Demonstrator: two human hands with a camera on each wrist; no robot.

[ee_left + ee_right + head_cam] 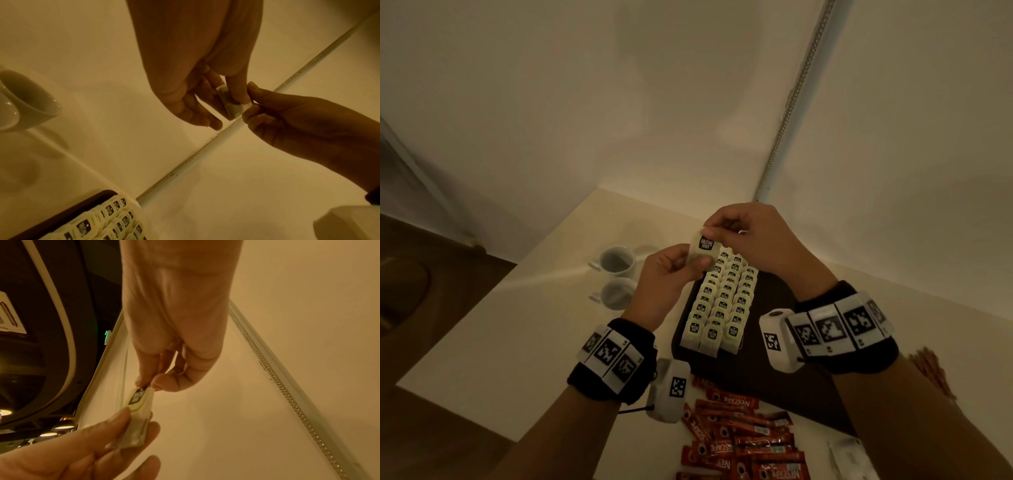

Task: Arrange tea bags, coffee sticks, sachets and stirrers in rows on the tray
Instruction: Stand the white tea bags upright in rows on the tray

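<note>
One tea bag (704,244) with a black label is held up over the far end of the dark tray (777,301). My left hand (697,262) pinches its lower edge, and my right hand (710,229) pinches its top. The right wrist view shows the right hand (148,383) gripping the tea bag's label (138,396) while the left hand (135,423) holds the pouch below. Three rows of tea bags (722,305) fill the tray's left part. Red coffee sticks (743,438) lie loose on the table near me.
Two white cups (616,262) stand left of the tray on the pale table (517,342). White sachets (849,455) lie at the near right and thin stirrers (931,370) beyond my right forearm. Walls meet just behind the tray.
</note>
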